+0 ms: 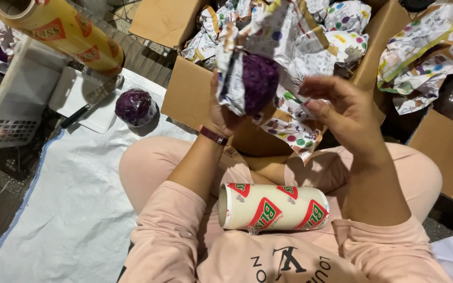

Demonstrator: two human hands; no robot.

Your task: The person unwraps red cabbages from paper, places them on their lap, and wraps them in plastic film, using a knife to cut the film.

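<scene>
My left hand [220, 112] holds up a purple cabbage [259, 81] half covered by printed wrapping paper [284, 42]. My right hand [339, 107] is beside it, fingers curled on the loose paper hanging off the cabbage. Both are raised over an open cardboard box [187, 94] full of crumpled printed paper. A roll of cling film [273, 207] with a white, red and green label lies across my lap between my arms.
A second purple cabbage [135, 107], wrapped in clear film, sits on the white woven sheet [69, 209] beside a knife [87, 102] on a white cutting board [72, 94]. A larger yellow film roll [61, 29] lies at top left. More cardboard [449, 147] and paper [425, 47] lie at right.
</scene>
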